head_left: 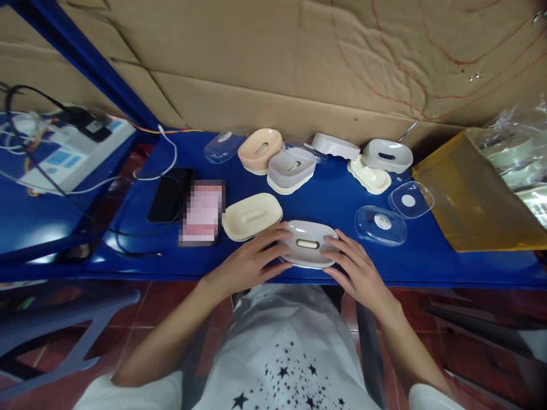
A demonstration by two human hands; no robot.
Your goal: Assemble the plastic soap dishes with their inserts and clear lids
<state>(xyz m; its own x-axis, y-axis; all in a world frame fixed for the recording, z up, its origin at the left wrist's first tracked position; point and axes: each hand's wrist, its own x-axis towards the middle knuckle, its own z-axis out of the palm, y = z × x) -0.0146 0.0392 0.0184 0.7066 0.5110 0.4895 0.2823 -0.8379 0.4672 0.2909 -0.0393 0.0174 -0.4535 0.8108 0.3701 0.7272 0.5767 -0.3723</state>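
A grey oval soap dish (314,232) with a slot in its middle lies near the table's front edge. My left hand (256,256) grips its left side, fingers over the rim. On the opposite side, my right hand (359,263) holds the rim with its fingertips. Through the slot a cream-coloured piece shows beneath. Just beyond my left hand is a cream oval tray (256,213) with a raised bar. Farther back stand a peach soap dish (252,149) and another grey soap dish (284,168), each on a cream base.
Clear plastic lids (380,226) lie to the right, near a grey dish (388,162), an overturned grey piece (335,147) and a cream base (371,177). A taped carton (453,199) holds wrapped pieces. Leftward are phones (164,196) and a power strip (81,156) with cables.
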